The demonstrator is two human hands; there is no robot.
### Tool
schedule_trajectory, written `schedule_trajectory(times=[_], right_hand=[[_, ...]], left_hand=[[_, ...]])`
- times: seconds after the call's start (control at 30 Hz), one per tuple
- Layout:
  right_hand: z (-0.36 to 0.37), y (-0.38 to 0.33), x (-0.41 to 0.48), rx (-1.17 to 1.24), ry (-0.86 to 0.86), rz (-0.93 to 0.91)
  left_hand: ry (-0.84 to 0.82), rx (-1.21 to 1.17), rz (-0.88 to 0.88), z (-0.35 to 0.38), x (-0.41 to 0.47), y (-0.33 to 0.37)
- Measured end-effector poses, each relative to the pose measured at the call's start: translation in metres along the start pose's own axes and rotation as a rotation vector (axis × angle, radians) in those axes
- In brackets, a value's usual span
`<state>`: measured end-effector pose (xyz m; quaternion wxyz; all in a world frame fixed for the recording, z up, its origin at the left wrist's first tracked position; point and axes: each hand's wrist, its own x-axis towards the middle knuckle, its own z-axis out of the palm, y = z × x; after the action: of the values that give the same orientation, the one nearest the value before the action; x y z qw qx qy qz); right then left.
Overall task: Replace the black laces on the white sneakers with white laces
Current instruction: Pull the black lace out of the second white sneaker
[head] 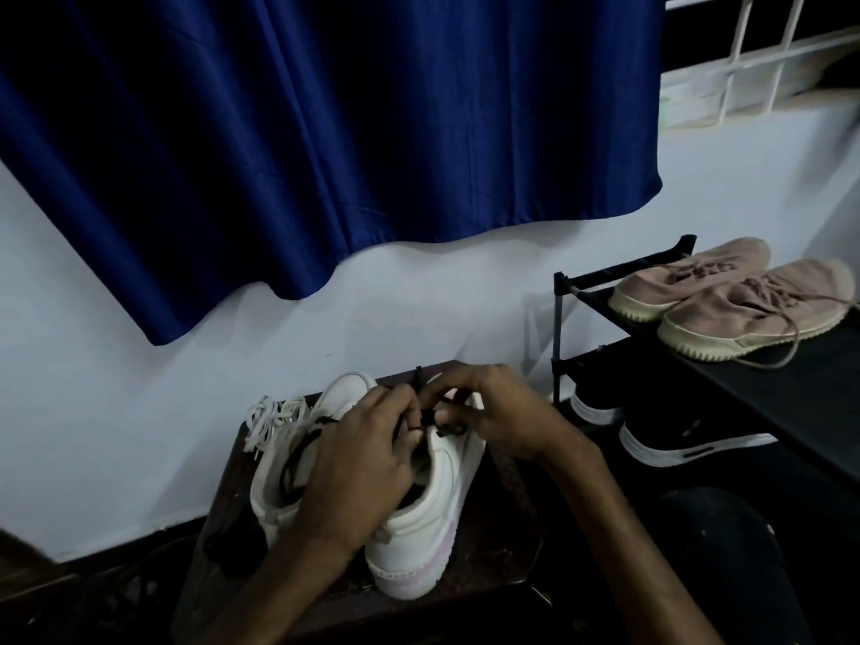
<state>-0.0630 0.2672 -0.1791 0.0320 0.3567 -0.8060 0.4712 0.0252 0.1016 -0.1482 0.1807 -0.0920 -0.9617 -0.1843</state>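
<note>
Two white sneakers stand side by side on a dark wooden stool [488, 542]. The right sneaker [433, 519], heel toward me with a pink heel tab, carries a black lace [446, 428] over its tongue. My left hand [367, 463] and my right hand [502, 412] meet above its lacing, fingers pinched on that black lace. The left sneaker [279, 467] is partly hidden by my left arm, with a loose black lace [298, 453] lying in it. A bundle of white laces [274, 418] lies at the stool's far left corner.
A black shoe rack [698, 356] stands to the right, with pink sneakers [730, 304] on top and black shoes with white soles [675, 439] underneath. A blue curtain [325, 155] hangs on the white wall behind. Something black [232, 542] lies at the stool's left edge.
</note>
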Motion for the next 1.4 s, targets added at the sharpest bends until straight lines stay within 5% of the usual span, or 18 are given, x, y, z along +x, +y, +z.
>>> schedule_trajectory(times=[0.27,0.53,0.73,0.9,1.23,1.4], right_hand=[[0.004,0.015,0.003,0.009,-0.036,0.093],[-0.002,0.016,0.000,0.018,0.013,0.003],[-0.002,0.019,0.002,0.153,-0.069,-0.051],[-0.006,0.023,0.001,0.099,-0.117,-0.038],[-0.001,0.026,0.016,-0.244,-0.129,0.145],[0.001,0.025,0.019,-0.228,-0.167,0.161]], left_hand=[[0.023,-0.489,-0.532,0.001,0.011,-0.023],[-0.101,-0.056,-0.094,-0.017,0.005,-0.006],[-0.174,0.131,0.018,-0.015,0.009,-0.002],[-0.083,0.280,0.032,-0.008,0.011,0.010],[0.323,-0.266,-0.368,0.009,0.006,-0.019],[0.121,-0.185,-0.275,-0.009,0.018,-0.024]])
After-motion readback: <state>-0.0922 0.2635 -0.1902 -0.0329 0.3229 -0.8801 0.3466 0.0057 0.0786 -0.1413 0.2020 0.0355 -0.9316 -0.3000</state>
